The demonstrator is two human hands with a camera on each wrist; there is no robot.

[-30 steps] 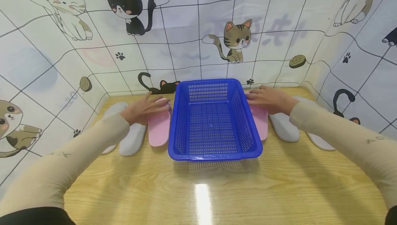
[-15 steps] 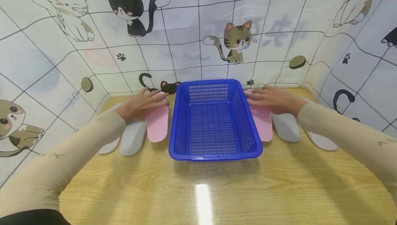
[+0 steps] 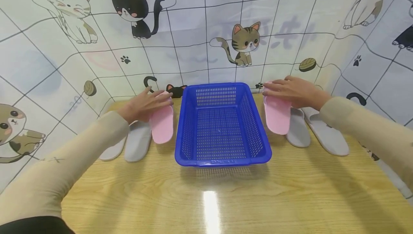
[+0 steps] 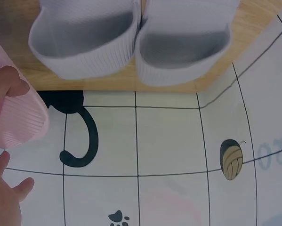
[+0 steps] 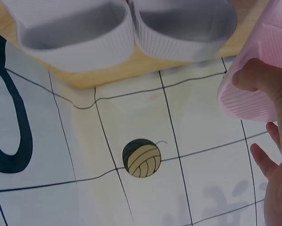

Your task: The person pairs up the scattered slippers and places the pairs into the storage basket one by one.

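My left hand (image 3: 142, 105) grips a pink slipper (image 3: 162, 128) across its strap end, left of a blue basket (image 3: 222, 163). In the left wrist view the thumb presses on that slipper's ribbed strap (image 4: 28, 120), and two fingertips show beyond it. On the basket's other side, my right hand (image 3: 297, 91) holds a second pink slipper (image 3: 278, 119) the same way, tilted, its sole raised over the table. The right wrist view shows the thumb (image 5: 253, 77) on this slipper's strap. The knuckles partly hide both straps in the head view.
A pair of grey slippers stands left of my left hand, the inner grey slipper (image 3: 138, 144) nearest. Another pair lies at the right, with its outer slipper (image 3: 330, 139) under my forearm. The wooden table (image 3: 161, 198) ends at a cat-print backdrop (image 3: 200, 58).
Both hands have taken hold of the pink slippers and moved them outward from the basket and upward. The right one has risen more. The basket stays in place.
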